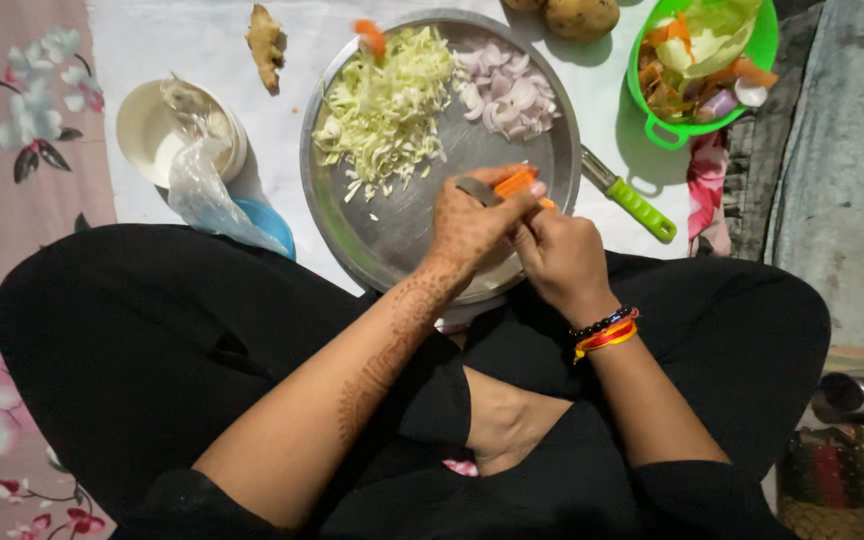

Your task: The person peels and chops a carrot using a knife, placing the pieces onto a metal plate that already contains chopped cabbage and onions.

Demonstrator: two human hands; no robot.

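Left hand (472,225) grip pinching knife (477,190); right hand (562,255) grip pinching carrot (515,181) over steel plate (392,235).

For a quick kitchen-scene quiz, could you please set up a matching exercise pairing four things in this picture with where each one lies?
Things:
1. shredded cabbage
2. sliced onion
3. carrot piece
4. vegetable peels

Places:
A. in the green bowl
B. upper left part of the steel plate
C. between the left hand and right hand
D. upper right part of the steel plate

Pairs: 1-B, 2-D, 3-C, 4-A
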